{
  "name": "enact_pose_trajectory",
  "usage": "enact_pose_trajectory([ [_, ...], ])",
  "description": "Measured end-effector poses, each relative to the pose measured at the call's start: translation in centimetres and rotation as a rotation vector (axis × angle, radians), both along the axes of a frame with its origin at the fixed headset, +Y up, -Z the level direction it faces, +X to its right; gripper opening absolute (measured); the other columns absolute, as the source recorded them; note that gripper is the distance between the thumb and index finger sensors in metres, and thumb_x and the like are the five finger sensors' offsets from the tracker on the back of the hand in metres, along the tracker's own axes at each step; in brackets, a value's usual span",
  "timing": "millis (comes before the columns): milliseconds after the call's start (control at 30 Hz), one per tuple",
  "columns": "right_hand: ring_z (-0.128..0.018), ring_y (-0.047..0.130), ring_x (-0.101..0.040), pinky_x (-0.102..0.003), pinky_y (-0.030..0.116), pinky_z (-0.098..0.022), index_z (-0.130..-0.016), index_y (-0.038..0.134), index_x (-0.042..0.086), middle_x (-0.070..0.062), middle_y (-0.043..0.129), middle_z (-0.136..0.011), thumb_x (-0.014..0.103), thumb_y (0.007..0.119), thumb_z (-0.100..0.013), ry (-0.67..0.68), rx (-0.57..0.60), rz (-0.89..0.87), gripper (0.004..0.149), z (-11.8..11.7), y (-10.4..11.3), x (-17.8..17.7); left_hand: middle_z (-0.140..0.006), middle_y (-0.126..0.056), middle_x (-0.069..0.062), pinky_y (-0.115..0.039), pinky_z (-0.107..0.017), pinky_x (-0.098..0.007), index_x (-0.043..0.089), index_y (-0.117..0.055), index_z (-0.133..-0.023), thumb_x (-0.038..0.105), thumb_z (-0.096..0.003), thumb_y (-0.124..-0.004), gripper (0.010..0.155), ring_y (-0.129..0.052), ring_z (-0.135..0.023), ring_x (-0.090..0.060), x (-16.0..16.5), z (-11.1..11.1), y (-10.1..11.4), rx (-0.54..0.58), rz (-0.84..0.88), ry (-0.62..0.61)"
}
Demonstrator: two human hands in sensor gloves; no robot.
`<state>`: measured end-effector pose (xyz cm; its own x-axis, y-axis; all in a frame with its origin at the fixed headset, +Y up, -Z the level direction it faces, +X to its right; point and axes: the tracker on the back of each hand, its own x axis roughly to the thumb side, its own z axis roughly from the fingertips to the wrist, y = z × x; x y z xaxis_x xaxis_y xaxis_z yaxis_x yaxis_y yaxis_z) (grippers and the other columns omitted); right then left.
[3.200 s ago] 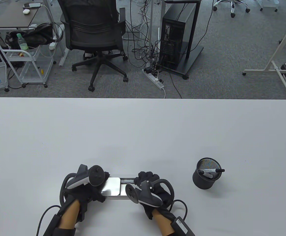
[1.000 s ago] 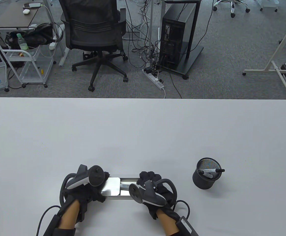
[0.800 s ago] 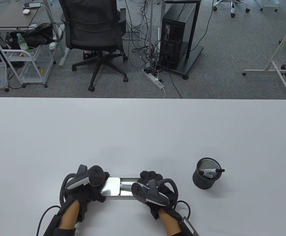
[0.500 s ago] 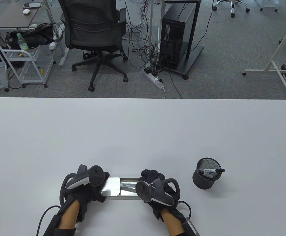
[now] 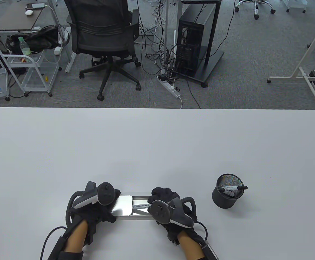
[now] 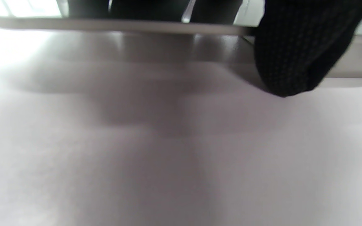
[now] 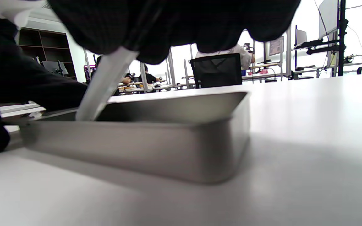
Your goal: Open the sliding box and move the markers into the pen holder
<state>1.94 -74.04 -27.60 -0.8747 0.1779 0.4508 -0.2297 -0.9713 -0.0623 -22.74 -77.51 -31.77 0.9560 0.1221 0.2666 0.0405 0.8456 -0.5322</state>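
Note:
A silver sliding box (image 5: 137,214) lies near the table's front edge, its lid (image 5: 122,205) slid to the left. My left hand (image 5: 103,208) grips the box's left end, with the thumb (image 6: 294,47) against its side wall (image 6: 121,26). My right hand (image 5: 163,195) pinches a white marker (image 5: 140,206) over the open tray. In the right wrist view the marker (image 7: 105,84) slants up out of the box (image 7: 156,150) into my fingers (image 7: 174,22). A black mesh pen holder (image 5: 226,195) stands to the right, holding two markers (image 5: 233,188).
The white table (image 5: 157,146) stretches far beyond the box. Past its far edge stand an office chair (image 5: 103,35), a computer tower (image 5: 191,46) and a cart (image 5: 27,57). My left hand (image 7: 27,91) shows at the left of the right wrist view.
My right hand has closed on a marker in the tray and raised one end, so it now lies slanted. The left hand and the box have not moved.

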Motion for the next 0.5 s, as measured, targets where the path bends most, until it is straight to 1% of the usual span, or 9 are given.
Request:
enact_pose_trajectory([
  [233, -0.080, 0.078, -0.034, -0.051, 0.069, -0.062, -0.079, 0.082, 0.018, -0.008, 0.072, -0.095, 0.039, 0.079, -0.043, -0.005, 0.010, -0.061, 0.042, -0.01, 0.16, 0.11, -0.117, -0.031, -0.002, -0.038, -0.078, -0.056, 0.039, -0.028, -0.106, 0.062, -0.0443, -0.075, 0.081, -0.036, -0.105, -0.028, 0.00, 0.00, 0.00, 0.000, 0.000, 0.000],
  [500, -0.076, 0.083, -0.031, -0.048, 0.073, -0.059, -0.077, 0.083, 0.020, -0.007, 0.075, -0.092, 0.041, 0.081, -0.041, -0.022, 0.051, -0.127, 0.041, -0.02, 0.03, 0.17, -0.117, -0.031, -0.002, -0.038, -0.077, -0.056, 0.039, -0.029, -0.106, 0.062, -0.0444, -0.075, 0.081, -0.035, -0.105, -0.028, 0.00, 0.00, 0.00, 0.000, 0.000, 0.000],
])
